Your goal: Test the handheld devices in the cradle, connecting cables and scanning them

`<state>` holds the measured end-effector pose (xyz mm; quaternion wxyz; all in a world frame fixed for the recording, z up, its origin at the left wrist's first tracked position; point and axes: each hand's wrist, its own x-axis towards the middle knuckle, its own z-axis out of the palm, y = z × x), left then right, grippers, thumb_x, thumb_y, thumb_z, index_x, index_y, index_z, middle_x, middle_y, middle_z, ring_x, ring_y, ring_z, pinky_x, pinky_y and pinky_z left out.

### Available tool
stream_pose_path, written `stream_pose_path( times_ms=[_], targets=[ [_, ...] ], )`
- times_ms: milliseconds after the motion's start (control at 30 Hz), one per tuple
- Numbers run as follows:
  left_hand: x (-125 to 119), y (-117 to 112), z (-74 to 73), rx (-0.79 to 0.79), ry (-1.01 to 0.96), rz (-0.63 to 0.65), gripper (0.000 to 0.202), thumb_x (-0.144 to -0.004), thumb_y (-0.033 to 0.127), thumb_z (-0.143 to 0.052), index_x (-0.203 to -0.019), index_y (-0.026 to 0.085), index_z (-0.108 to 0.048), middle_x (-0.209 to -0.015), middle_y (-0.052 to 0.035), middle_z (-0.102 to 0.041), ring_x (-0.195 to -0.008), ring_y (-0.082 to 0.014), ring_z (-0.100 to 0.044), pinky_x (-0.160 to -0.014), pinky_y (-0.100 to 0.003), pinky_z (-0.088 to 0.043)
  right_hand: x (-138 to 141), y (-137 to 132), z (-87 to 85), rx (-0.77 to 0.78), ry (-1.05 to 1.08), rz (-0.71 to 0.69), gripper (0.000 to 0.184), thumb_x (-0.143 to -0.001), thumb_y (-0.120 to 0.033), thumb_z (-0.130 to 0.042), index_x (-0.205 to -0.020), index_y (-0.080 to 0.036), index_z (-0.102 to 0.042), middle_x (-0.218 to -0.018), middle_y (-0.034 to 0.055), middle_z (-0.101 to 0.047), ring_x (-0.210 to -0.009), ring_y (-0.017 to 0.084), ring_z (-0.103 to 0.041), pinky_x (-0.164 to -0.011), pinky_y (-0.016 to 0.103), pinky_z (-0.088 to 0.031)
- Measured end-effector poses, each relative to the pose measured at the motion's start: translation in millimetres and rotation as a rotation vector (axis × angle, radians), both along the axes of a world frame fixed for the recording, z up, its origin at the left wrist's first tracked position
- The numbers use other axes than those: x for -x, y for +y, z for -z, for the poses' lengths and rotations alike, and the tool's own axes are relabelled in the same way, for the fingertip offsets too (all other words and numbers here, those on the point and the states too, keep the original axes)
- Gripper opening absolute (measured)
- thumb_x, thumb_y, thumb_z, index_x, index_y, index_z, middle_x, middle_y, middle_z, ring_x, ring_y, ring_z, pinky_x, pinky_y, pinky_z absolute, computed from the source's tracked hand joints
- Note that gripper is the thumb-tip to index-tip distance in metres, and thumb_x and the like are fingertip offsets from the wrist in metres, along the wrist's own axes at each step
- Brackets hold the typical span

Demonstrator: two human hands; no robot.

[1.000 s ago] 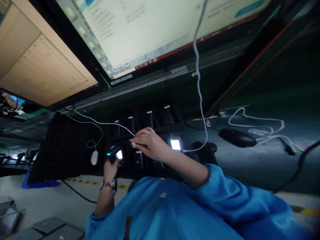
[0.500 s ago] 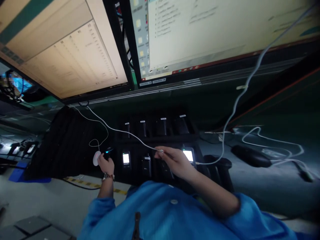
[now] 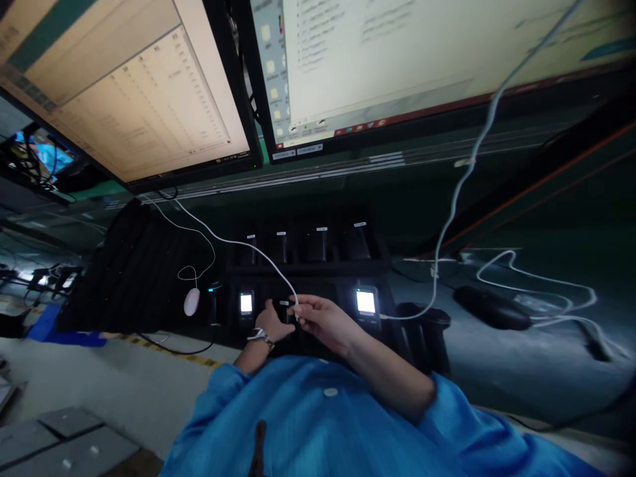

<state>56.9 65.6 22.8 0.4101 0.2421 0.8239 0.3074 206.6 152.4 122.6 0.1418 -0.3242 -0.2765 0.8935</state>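
White is the cable point(image 3: 238, 244) whose end our right hand point(image 3: 325, 319) pinches between thumb and forefinger, just above a dark handset point(image 3: 283, 306) in the rack point(image 3: 382, 268). Our left hand point(image 3: 271, 324) touches that handset; we cannot tell its fingers' grip.

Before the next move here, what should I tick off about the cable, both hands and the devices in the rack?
1. White cable end pinched in the right hand fingertips: ok.
2. Left hand at the dark device in the black rack: ok for contact; whether the grip is closed, cannot tell.
3. Cable end lined up with that device's port: cannot tell, too dark and small.
4. Cable slack: ok, it runs loose across the rack.
5. That device's screen lit: not ok, it is dark; the lit devices on either side glow.
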Motion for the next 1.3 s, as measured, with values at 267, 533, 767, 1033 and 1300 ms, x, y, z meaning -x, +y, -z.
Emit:
stream_pose_path(
  times_ms=[267,533,767,1033,1300],
  targets=[
    [8,-56,-46.9,-0.301,-0.617,-0.184,0.054,-0.068,0.057,-0.049,-0.096,0.013,-0.063,-0.092,-0.0149,-0.069,-0.093,-0.0304,-0.066,-0.083,-0.047,-0.051,3,-17,-8.0,-0.261,-0.027,-0.050,0.036,-0.053,-0.043,-0.085,-0.067,-0.019,-0.062,-0.065,-0.0027,-0.065,-0.061,0.011,-0.060,-0.065,0.029,-0.051],
    [-18,-58,-61.1,-0.601,-0.861,-0.556,0.054,-0.058,0.063,-0.072,-0.092,0.023,-0.060,-0.084,-0.0022,-0.062,-0.094,-0.0238,-0.062,-0.087,-0.043,-0.050,14,-39,-5.8,-0.430,-0.053,-0.044,0.030,-0.058,-0.046,-0.081,-0.066,-0.021,-0.065,-0.064,-0.0023,-0.064,-0.064,0.014,-0.059,-0.069,0.031,-0.049],
    [-22,-57,-52.6,-0.718,-0.898,-0.680,0.043,-0.063,0.052,-0.075,-0.090,0.023,-0.061,-0.080,0.0013,-0.061,-0.078,-0.0154,-0.060,-0.084,-0.035,-0.049,17,-44,-0.9,-0.449,-0.092,-0.019,0.030,-0.060,-0.046,-0.080,-0.064,-0.021,-0.064,-0.068,-0.0003,-0.065,-0.067,0.015,-0.059,-0.069,0.031,-0.048],
    [-26,-49,-60.3,-0.720,-0.849,-0.809,0.045,-0.054,0.045,-0.083,-0.086,0.021,-0.062,-0.073,0.0030,-0.065,-0.066,-0.0137,-0.061,-0.065,-0.029,-0.049,21,-35,4.7,-0.514,-0.200,-0.071,0.034,-0.057,-0.049,-0.078,-0.062,-0.019,-0.062,-0.062,-0.0018,-0.061,-0.062,0.014,-0.057,-0.063,0.030,-0.048],
    [-27,-46,-64.1,-0.688,-0.743,-0.795,0.041,-0.055,0.046,-0.081,-0.079,0.017,-0.065,-0.068,0.0014,-0.067,-0.062,-0.0142,-0.062,-0.062,-0.029,-0.049,24,-35,13.2,-0.444,-0.205,-0.078,0.039,-0.052,-0.051,-0.081,-0.061,-0.019,-0.061,-0.068,0.0002,-0.067,-0.067,0.015,-0.061,-0.068,0.031,-0.049]
  ],
)
